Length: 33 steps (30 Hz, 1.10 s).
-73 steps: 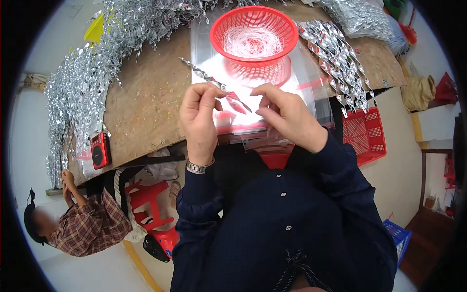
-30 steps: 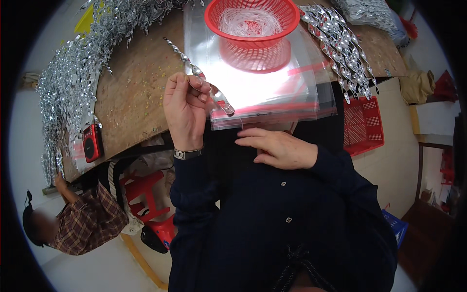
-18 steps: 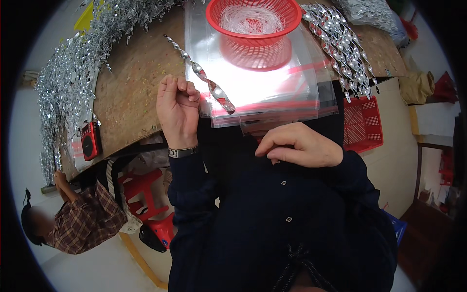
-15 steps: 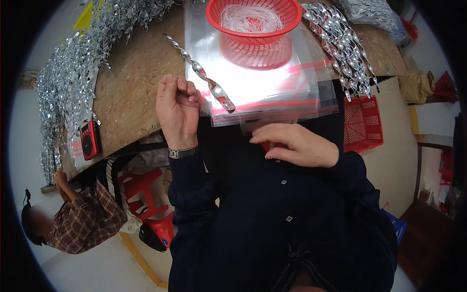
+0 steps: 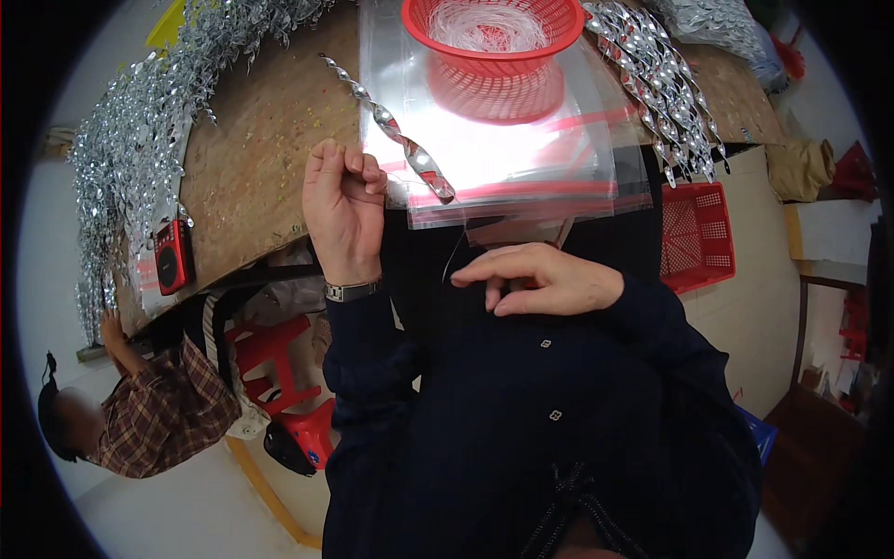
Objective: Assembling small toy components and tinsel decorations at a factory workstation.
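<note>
My left hand (image 5: 346,214), a watch at its wrist, is raised at the table's front edge with fingers curled and closed. A faint clear thread (image 5: 399,180) runs from its fingertips toward a twisted silver strip (image 5: 410,149). That strip lies slantwise on clear plastic bags (image 5: 577,168), its wide end near the bags' front edge. My right hand (image 5: 549,279) is in front of my body, index finger stretched out and thumb apart, the other fingers loosely bent. Near its index fingertip hangs the thread's loose end (image 5: 453,258), apparently not held.
On the bags stands a red basket (image 5: 494,61) with coiled clear thread. Bundles of silver strips lie at right (image 5: 652,93) and far left (image 5: 130,130). A red radio (image 5: 172,258) sits at the table edge. Red crate (image 5: 694,238) below right; another person (image 5: 154,401) at left.
My right hand has moved left and slightly down, and the thread's loose end now shows beside its fingertip. My left hand stays nearly in place, still closed. The view has shifted slightly.
</note>
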Each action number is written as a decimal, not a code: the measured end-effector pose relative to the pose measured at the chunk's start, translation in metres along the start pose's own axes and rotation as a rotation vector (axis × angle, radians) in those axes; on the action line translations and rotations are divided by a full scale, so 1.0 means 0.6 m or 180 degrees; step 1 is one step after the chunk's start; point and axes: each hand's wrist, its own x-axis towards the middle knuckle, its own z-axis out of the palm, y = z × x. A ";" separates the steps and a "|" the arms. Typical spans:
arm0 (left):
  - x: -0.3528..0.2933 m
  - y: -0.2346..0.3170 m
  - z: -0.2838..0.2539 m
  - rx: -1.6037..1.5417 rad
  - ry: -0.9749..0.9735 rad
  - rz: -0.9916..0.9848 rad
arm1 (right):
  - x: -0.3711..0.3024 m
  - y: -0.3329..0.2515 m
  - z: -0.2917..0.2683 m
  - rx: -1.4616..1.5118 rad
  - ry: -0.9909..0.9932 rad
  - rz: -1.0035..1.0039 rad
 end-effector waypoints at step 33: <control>-0.015 -0.012 0.008 0.0188 0.0088 0.0094 | 0.000 0.007 0.030 -0.0356 0.0122 -0.0224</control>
